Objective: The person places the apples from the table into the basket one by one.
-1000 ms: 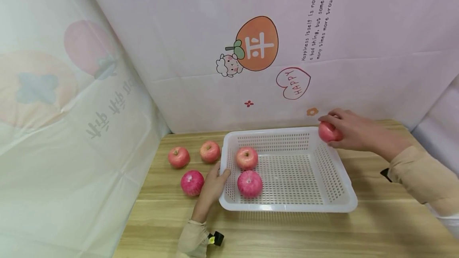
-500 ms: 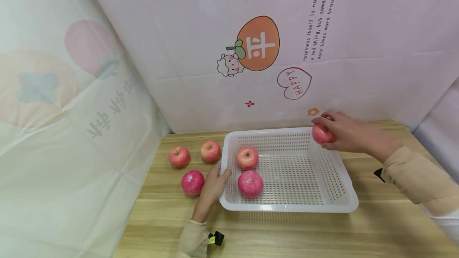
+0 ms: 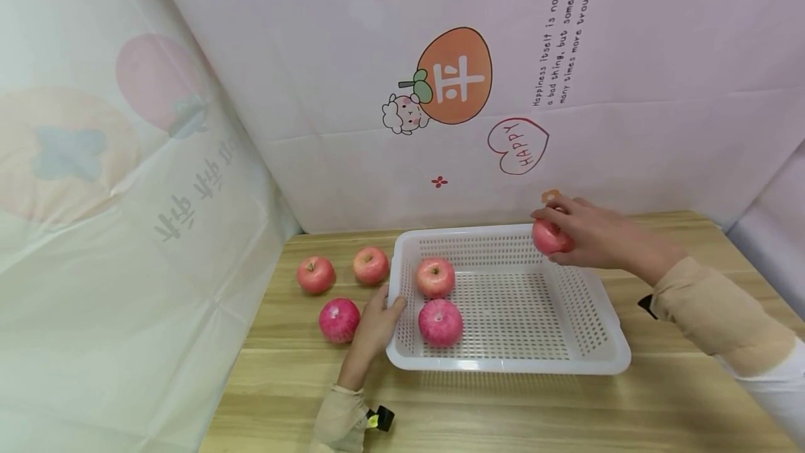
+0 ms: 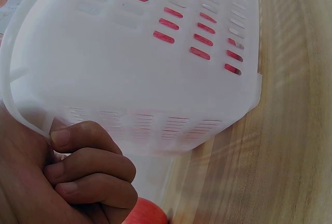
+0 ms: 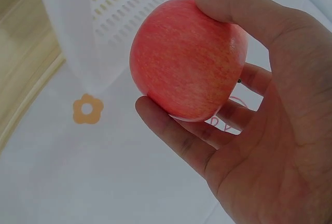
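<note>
A white perforated basket [image 3: 503,365] holds two apples side by side at its left end, a red-yellow one [image 3: 435,277] behind a pinkish one [image 3: 440,323]. My left hand [image 3: 375,327] grips the basket's left rim; in the left wrist view its fingers [image 4: 93,167] curl under the edge of the basket [image 4: 93,68]. Above the basket's back right corner, my right hand [image 3: 594,236] holds a red apple [image 3: 551,236]. The right wrist view shows that apple [image 5: 187,60] between the thumb and fingers of the hand [image 5: 280,105].
Left of the basket on the wooden table [image 3: 283,397] lie three apples: a red one [image 3: 316,275], a lighter one [image 3: 371,265] and a deep pink one [image 3: 339,320] close to my left hand. A printed cloth [image 3: 352,180] hangs behind the table.
My right hand has moved left with its apple, from the basket's back right corner to slightly inward along the back rim. The left hand keeps its grip on the basket.
</note>
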### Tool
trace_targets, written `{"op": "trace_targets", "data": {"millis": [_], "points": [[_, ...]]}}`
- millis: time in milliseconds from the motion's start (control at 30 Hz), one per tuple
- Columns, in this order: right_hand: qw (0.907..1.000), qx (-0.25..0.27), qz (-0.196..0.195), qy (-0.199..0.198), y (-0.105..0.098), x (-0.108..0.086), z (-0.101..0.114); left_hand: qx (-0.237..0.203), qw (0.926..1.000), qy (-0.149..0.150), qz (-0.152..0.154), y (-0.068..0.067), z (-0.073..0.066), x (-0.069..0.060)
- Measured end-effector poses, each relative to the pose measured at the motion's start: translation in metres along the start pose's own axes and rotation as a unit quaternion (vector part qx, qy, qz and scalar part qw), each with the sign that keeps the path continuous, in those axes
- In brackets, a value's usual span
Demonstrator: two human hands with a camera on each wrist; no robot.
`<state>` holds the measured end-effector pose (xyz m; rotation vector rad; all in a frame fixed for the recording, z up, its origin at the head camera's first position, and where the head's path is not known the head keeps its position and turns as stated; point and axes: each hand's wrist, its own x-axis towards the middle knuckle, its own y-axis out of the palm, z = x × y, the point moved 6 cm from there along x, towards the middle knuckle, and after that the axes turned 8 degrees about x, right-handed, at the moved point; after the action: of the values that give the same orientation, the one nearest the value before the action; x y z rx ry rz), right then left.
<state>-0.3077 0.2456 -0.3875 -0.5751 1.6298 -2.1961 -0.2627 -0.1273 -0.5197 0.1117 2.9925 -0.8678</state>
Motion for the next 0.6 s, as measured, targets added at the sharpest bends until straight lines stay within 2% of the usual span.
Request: {"op": "trace_targets", "data": {"millis": [333,600], "points": [[0.9993,0.006,-0.015,-0.035,0.005,0.012,0.014,0.006,0.9999,-0.012,-0.005,0.000,0.001,0.000],[0.9974,0.009,-0.026,-0.066,0.010,0.019,0.025,-0.002,1.0000,-0.007,-0.004,0.000,-0.001,-0.001]]}}
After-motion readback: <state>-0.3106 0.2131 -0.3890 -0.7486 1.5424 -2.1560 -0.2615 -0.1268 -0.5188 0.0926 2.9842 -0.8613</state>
